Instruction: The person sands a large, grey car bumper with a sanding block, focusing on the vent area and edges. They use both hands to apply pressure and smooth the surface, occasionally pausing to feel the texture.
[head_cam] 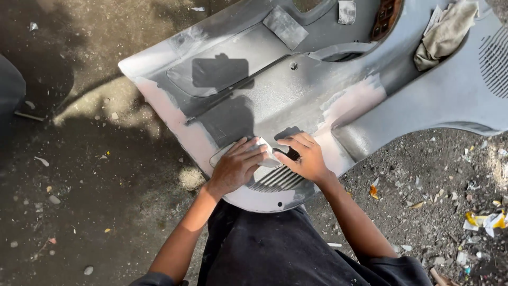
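Both hands, left hand point(236, 163) and right hand point(302, 156), press 1 pale sanding sheet point(265, 150) flat-fingered onto the grey door panel point(296, 92); it could snag on the grille slats point(278, 180) just below the fingertips.

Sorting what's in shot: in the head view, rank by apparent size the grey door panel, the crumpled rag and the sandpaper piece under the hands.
1. Grey door panel
2. Crumpled rag
3. Sandpaper piece, mostly hidden by the hands, so unsure.
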